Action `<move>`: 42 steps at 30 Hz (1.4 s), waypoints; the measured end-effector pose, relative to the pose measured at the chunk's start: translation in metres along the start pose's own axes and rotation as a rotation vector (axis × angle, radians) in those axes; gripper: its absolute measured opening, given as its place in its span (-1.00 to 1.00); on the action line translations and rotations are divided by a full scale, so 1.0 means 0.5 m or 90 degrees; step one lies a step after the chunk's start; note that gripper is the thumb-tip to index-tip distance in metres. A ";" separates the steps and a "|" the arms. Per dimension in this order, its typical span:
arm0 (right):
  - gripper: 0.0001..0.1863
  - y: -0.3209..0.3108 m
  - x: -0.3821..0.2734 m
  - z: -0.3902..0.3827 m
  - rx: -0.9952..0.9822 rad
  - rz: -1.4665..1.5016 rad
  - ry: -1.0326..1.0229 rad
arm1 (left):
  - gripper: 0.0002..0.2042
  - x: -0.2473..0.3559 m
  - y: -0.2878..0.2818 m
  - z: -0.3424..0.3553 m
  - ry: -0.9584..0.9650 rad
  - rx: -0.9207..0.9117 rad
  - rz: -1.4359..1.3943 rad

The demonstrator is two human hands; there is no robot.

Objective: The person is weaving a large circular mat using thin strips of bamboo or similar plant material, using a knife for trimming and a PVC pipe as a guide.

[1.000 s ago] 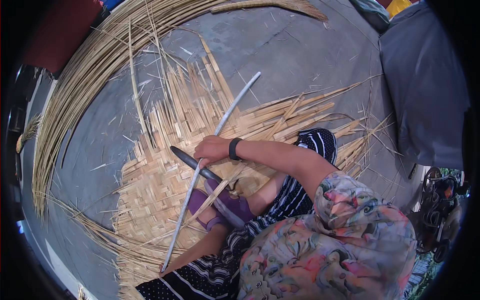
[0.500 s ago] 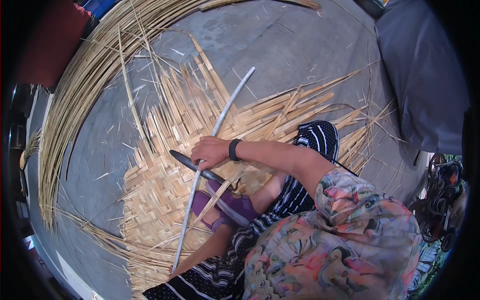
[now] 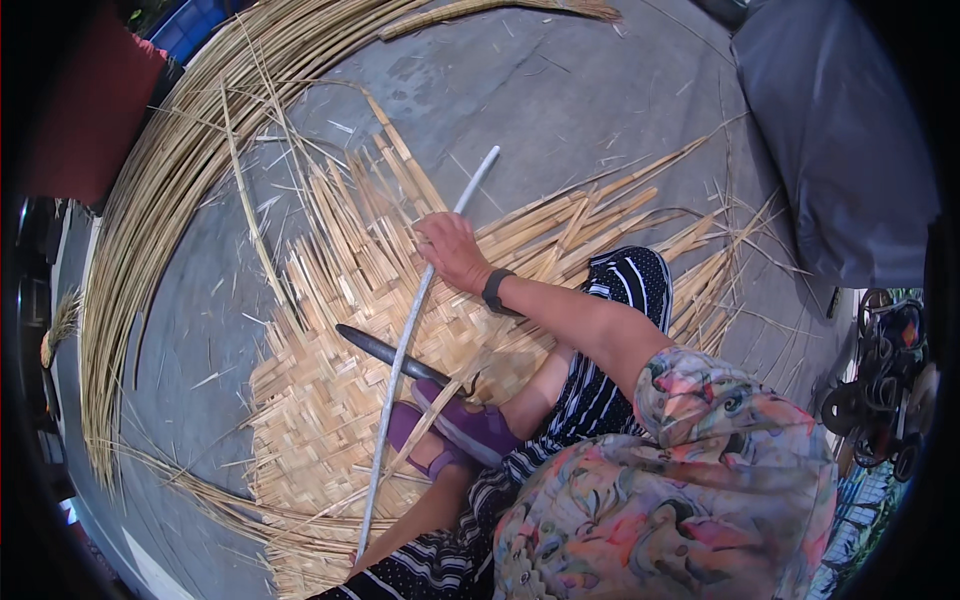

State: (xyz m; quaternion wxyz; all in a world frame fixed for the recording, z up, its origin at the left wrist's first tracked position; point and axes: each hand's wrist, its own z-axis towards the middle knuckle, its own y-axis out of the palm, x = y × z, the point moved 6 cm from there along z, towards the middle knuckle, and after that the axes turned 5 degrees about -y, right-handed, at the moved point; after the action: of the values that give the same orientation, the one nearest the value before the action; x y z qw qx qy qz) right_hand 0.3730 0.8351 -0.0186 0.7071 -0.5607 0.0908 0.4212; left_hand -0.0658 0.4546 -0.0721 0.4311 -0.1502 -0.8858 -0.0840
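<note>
In the head view, the right hand (image 3: pixel 455 252), with a dark band (image 3: pixel 497 290) at its wrist, lies back up across the upper part of a pale grey rod (image 3: pixel 402 355), its fingers partly bent; it seems to touch the rod, but the fingertips are hidden, so I cannot tell whether it grips it. The left hand is out of sight, its state impossible to tell. The rod slants over a woven mat (image 3: pixel 320 410) of split straw-coloured strips, running from past the hand down to the lower edge of the mat, near the bent legs. A narrow dark tool (image 3: pixel 375 347) crosses beneath the rod's middle, beside the purple shoes (image 3: pixel 482 425). Loose strip ends (image 3: pixel 600 225) spread from the mat's upper and right sides onto the grey floor (image 3: pixel 560 120). Beyond, a long curved bundle of stalks (image 3: pixel 160 210) sweeps along the left and top, and a dark grey cover (image 3: pixel 840 150) hangs at right.
</note>
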 end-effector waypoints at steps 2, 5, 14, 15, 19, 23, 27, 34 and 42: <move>-0.63 -0.023 0.014 0.005 0.082 -0.103 0.006 | -0.78 0.002 0.010 0.002 0.001 -0.008 0.003; -0.63 -0.022 0.046 0.007 0.084 -0.051 0.076 | -0.77 0.005 0.021 0.005 0.002 -0.021 0.003; -0.71 -0.042 0.042 0.020 -0.012 -0.162 0.091 | -0.75 0.011 0.153 0.025 0.008 -0.083 0.031; -0.67 -0.060 0.004 0.028 -0.005 -0.158 0.012 | -0.74 0.012 0.177 0.027 0.008 -0.090 0.038; -0.62 -0.079 -0.255 0.032 -0.057 0.000 -0.312 | -0.73 0.030 0.232 0.032 0.018 -0.093 0.048; -0.56 -0.071 -0.445 0.008 -0.005 0.020 -0.493 | -0.72 0.078 0.224 0.033 0.045 -0.079 0.034; -0.86 -0.041 -0.355 0.025 -0.129 -0.075 -0.478 | -0.71 0.145 0.161 0.067 0.088 -0.029 -0.023; -0.82 -0.374 0.111 0.112 -0.118 -0.464 -0.138 | -0.69 0.379 -0.052 0.075 0.204 0.049 -0.334; -0.83 -0.106 -0.220 0.050 -0.273 -0.067 -0.359 | -0.81 0.089 0.485 -0.289 -0.063 -0.603 -0.334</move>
State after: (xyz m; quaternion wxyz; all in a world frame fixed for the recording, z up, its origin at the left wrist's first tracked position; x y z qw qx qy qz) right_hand 0.3321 0.8017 0.0944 0.5913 -0.5620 -0.2278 0.5316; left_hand 0.0970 0.6510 0.0565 0.2383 -0.1057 -0.7781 -0.5715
